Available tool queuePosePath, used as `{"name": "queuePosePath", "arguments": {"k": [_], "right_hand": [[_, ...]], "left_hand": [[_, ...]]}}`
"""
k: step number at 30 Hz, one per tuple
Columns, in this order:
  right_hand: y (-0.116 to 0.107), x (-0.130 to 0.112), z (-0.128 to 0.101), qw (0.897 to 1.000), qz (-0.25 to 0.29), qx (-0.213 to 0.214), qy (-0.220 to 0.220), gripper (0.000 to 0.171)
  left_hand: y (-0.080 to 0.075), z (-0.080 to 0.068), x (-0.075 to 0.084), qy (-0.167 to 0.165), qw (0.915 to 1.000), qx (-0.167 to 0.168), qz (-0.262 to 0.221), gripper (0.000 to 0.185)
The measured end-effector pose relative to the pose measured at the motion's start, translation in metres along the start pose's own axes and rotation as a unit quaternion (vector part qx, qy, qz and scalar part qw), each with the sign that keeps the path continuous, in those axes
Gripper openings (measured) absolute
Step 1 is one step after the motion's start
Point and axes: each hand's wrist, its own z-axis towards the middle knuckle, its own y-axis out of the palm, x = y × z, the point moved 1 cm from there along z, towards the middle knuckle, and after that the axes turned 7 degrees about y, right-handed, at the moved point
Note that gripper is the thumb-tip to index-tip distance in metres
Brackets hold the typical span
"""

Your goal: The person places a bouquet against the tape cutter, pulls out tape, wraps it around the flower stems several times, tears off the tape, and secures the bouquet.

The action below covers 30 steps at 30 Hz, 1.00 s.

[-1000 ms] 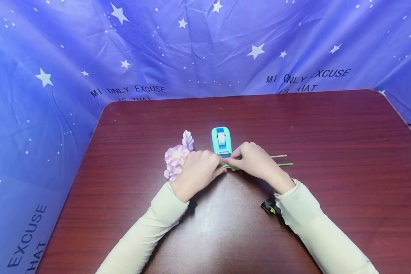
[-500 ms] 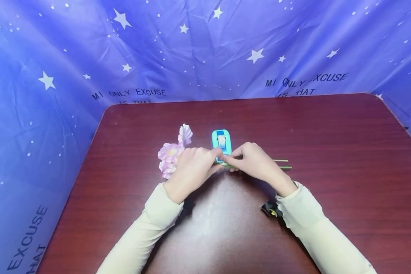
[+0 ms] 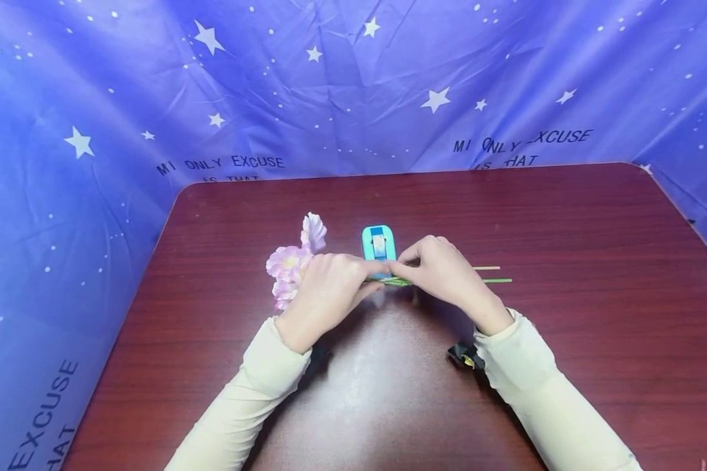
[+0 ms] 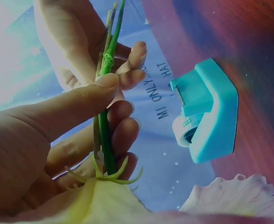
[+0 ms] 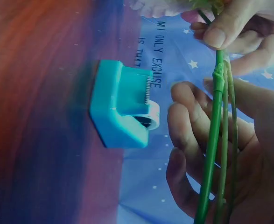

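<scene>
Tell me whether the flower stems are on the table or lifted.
Lifted: both hands, left and right, pinch the stems above the table.

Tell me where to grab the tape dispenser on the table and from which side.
Grip the tape dispenser by its two flat long sides, coming from above. It sits upright on the table, free of both hands, with the toothed cutter at the near end, so avoid that end.

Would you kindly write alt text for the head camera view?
Two hands, left hand and right hand, pinch thin green flower stems together above a dark red table, just before a teal tape dispenser. Pink artificial flowers lie left.
</scene>
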Motion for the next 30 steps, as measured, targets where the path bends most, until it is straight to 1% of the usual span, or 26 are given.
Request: {"name": "queuePosePath", "arguments": {"k": [3, 6, 9, 12, 16, 19, 23, 27, 30], "right_hand": [[-0.006, -0.004, 0.002, 1.000, 0.002, 0.024, -0.008, 0.034], [-0.014, -0.006, 0.004, 0.999, 0.011, 0.048, -0.005, 0.026], [-0.024, -0.008, 0.005, 0.996, 0.016, 0.085, -0.003, 0.026], [-0.034, -0.011, 0.005, 0.992, 0.022, 0.123, -0.006, 0.027], [-0.040, -0.012, 0.003, 0.987, 0.036, 0.158, -0.020, 0.023], [-0.041, -0.013, 0.001, 0.984, 0.038, 0.173, -0.030, 0.020], [-0.038, -0.016, 0.000, 0.981, 0.047, 0.183, -0.049, 0.018], [-0.034, -0.022, -0.002, 0.974, 0.060, 0.198, -0.090, 0.013], [-0.032, -0.025, -0.004, 0.969, 0.068, 0.199, -0.129, 0.008]], "left_hand": [[-0.002, 0.002, -0.002, -0.003, 1.0000, 0.000, -0.002, 0.016], [-0.004, 0.003, -0.005, -0.013, 0.9999, -0.004, -0.007, 0.015], [-0.007, 0.004, -0.008, -0.027, 0.9996, -0.006, -0.009, 0.013], [-0.010, 0.005, -0.010, -0.038, 0.9993, 0.002, -0.007, 0.013], [-0.014, 0.008, -0.013, -0.041, 0.9990, 0.011, -0.013, 0.013], [-0.016, 0.011, -0.016, -0.047, 0.9987, 0.010, -0.019, 0.013], [-0.018, 0.017, -0.020, -0.070, 0.9972, -0.002, -0.028, 0.014], [-0.019, 0.024, -0.025, -0.091, 0.9950, -0.011, -0.040, 0.015], [-0.019, 0.026, -0.029, -0.098, 0.9933, -0.005, -0.060, 0.014]]}}
